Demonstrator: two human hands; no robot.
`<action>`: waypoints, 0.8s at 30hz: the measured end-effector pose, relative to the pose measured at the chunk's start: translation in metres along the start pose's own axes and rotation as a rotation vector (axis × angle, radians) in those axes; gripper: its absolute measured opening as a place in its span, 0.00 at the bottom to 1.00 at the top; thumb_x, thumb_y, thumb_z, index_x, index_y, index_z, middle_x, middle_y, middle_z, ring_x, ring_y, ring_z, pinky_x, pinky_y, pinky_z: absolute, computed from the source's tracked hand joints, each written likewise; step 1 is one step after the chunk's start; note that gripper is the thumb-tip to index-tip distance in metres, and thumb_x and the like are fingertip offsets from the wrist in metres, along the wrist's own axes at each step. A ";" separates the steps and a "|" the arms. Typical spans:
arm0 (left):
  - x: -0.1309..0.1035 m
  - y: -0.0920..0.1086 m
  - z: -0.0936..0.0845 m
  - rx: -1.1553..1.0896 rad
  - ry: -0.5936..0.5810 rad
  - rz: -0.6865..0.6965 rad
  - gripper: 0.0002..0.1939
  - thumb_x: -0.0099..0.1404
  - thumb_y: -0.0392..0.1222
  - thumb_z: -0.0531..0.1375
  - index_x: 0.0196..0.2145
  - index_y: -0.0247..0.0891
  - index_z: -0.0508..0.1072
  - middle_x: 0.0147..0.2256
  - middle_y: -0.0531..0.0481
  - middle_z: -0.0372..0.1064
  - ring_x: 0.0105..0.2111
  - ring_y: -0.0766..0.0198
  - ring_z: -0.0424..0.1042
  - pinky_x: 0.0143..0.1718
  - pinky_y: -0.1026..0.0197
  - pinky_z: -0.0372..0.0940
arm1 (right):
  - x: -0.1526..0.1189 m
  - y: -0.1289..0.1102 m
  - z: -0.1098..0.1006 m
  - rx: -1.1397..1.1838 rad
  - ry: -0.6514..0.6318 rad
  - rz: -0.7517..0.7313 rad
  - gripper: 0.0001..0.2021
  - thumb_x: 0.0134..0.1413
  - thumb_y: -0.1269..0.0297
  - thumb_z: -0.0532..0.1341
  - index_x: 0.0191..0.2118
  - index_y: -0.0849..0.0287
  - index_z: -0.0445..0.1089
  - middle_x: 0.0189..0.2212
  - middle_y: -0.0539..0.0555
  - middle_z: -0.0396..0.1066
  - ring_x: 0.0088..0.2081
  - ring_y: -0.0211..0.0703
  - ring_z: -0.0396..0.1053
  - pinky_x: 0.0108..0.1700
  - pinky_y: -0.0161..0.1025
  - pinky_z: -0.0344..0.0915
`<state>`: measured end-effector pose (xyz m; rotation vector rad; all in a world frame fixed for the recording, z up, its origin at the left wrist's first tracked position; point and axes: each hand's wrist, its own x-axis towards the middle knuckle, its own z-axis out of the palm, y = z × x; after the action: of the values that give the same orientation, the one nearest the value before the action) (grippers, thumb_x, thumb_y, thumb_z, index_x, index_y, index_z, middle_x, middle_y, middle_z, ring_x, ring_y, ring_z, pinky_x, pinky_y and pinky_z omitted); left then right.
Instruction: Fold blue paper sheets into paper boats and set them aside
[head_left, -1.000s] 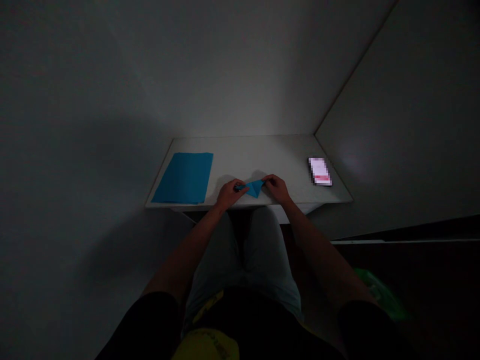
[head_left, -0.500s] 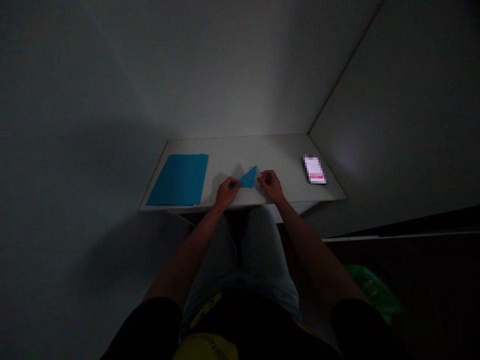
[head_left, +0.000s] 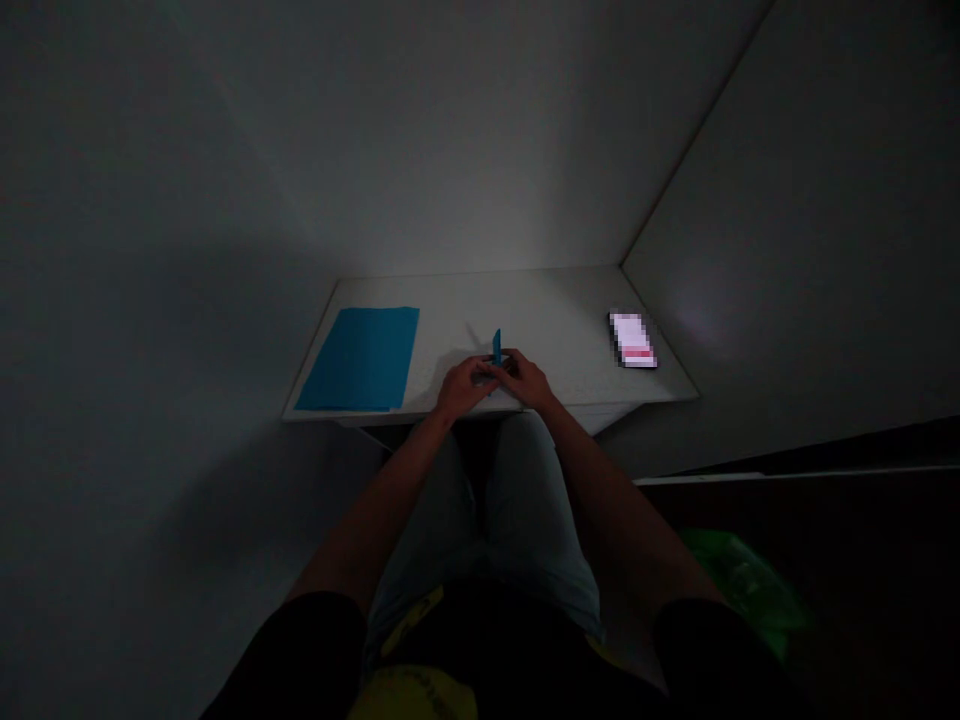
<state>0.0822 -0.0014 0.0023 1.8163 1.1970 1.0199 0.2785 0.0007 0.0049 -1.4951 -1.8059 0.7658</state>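
Note:
A small folded piece of blue paper (head_left: 496, 345) stands nearly edge-on between my hands, just above the front of the white table. My left hand (head_left: 463, 385) grips it from the left, its fingers closed around the lower part. From the other side my right hand (head_left: 527, 378) pinches the same paper, and the fingertips of both hands meet there. The paper's lower part is mostly hidden behind my fingers.
A stack of blue paper sheets (head_left: 360, 358) lies at the left of the white table (head_left: 562, 310). Near the right edge is a phone (head_left: 632, 340) with a lit, blurred screen. Walls border the table. A green plastic bag (head_left: 742, 580) sits low at the right.
My right hand has moved left to meet my left hand and now holds the folded paper too. The paper has turned from showing its broad triangular side to nearly edge-on.

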 end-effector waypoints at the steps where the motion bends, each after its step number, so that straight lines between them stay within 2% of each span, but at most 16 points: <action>1: 0.001 -0.002 0.000 -0.002 -0.002 -0.003 0.22 0.64 0.44 0.73 0.54 0.43 0.77 0.48 0.46 0.83 0.50 0.54 0.82 0.58 0.49 0.74 | 0.000 0.000 -0.001 -0.005 -0.008 -0.006 0.27 0.65 0.37 0.64 0.61 0.47 0.71 0.42 0.52 0.83 0.43 0.51 0.82 0.45 0.45 0.75; 5: 0.002 -0.006 -0.002 -0.036 -0.001 -0.023 0.22 0.63 0.43 0.74 0.53 0.41 0.77 0.51 0.44 0.82 0.49 0.54 0.82 0.57 0.48 0.74 | 0.000 0.004 -0.002 -0.021 -0.044 -0.024 0.28 0.67 0.39 0.64 0.65 0.46 0.70 0.42 0.51 0.84 0.43 0.50 0.82 0.45 0.45 0.76; 13: 0.002 -0.001 -0.009 -0.109 -0.040 -0.092 0.25 0.59 0.41 0.76 0.52 0.41 0.75 0.56 0.42 0.80 0.49 0.52 0.83 0.52 0.50 0.77 | 0.006 0.013 -0.002 0.037 -0.088 -0.042 0.33 0.66 0.42 0.66 0.70 0.49 0.66 0.42 0.51 0.84 0.43 0.51 0.81 0.45 0.44 0.76; 19: 0.003 -0.004 -0.013 -0.183 -0.091 -0.129 0.22 0.62 0.42 0.73 0.52 0.40 0.75 0.50 0.43 0.83 0.49 0.52 0.84 0.51 0.50 0.78 | 0.009 0.015 -0.004 0.046 -0.100 -0.040 0.34 0.64 0.38 0.65 0.69 0.50 0.67 0.42 0.53 0.84 0.43 0.51 0.81 0.45 0.45 0.75; 24: 0.004 -0.010 -0.016 -0.199 -0.108 -0.099 0.19 0.64 0.42 0.71 0.52 0.40 0.76 0.53 0.41 0.81 0.48 0.54 0.83 0.54 0.50 0.77 | 0.009 0.018 -0.004 0.047 -0.096 -0.030 0.33 0.65 0.42 0.66 0.68 0.50 0.67 0.43 0.53 0.83 0.43 0.50 0.81 0.45 0.44 0.75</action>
<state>0.0653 0.0079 0.0009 1.6202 1.0699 0.9376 0.2908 0.0124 -0.0055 -1.4198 -1.8635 0.8720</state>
